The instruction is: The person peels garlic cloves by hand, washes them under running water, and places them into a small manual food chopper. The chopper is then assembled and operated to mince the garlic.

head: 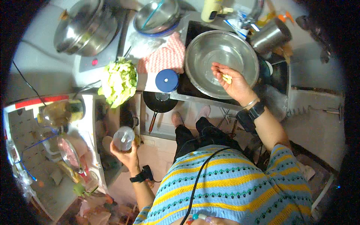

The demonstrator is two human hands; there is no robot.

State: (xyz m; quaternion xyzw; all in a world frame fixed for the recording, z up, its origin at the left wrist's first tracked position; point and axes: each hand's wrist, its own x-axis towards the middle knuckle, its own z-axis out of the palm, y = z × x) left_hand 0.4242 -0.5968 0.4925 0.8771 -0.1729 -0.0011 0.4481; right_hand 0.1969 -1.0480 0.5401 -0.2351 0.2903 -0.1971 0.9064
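Observation:
My left hand holds a small clear plastic cup by its sides, low and away from the counter. A whitish upright piece shows in the middle of the cup. My right hand is above a wide stainless steel basin, palm turned up and fingers curled. In that palm lie pale yellow pieces that look like peeled garlic cloves. To the basin's left, a round blue lid with a white centre sits near the counter edge. What lies under my right hand in the basin is hidden.
Chopped leafy greens heap up at the counter's left edge. Behind the blue lid are a pink-and-white cloth and a steel pot. A large steel pot stands far left. Below the counter is a black frying pan.

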